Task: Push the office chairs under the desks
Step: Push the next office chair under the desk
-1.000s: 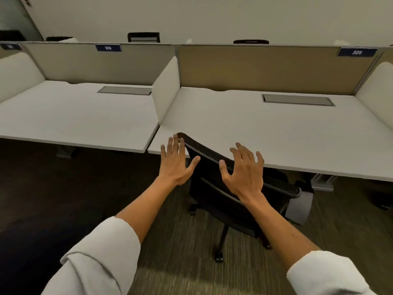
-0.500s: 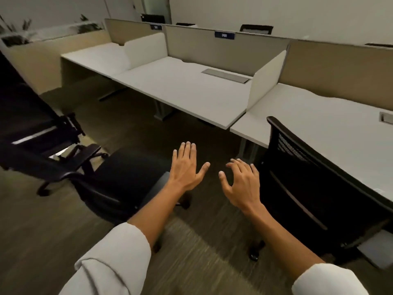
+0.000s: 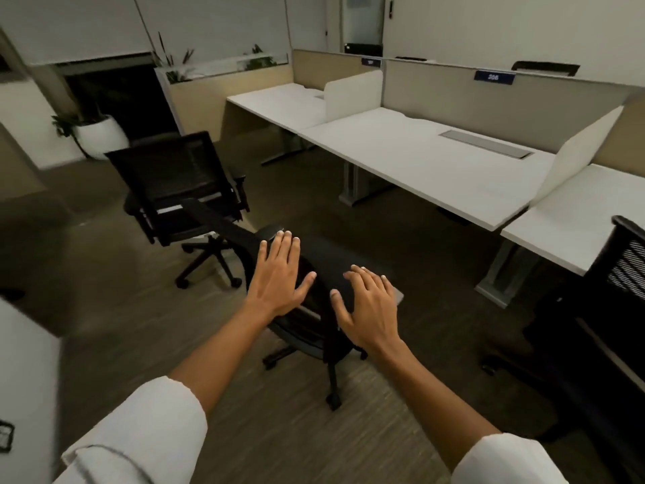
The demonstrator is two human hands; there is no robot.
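Counting three chairs (image 3: 314, 309), three desks (image 3: 419, 162)

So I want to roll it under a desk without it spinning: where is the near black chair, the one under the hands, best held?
Probably by the top edge of its backrest, from behind, one hand toward each end. The near chair sits on casters with the seat beyond the backrest, so a two-handed push should steer it. The left hand and right hand hover open above it.

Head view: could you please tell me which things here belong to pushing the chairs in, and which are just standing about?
Part of the job:
- nearest black mesh office chair
- second black office chair behind it
- black chair at the right edge
- long white desk

Just there:
- white plant pot
- blue number sign
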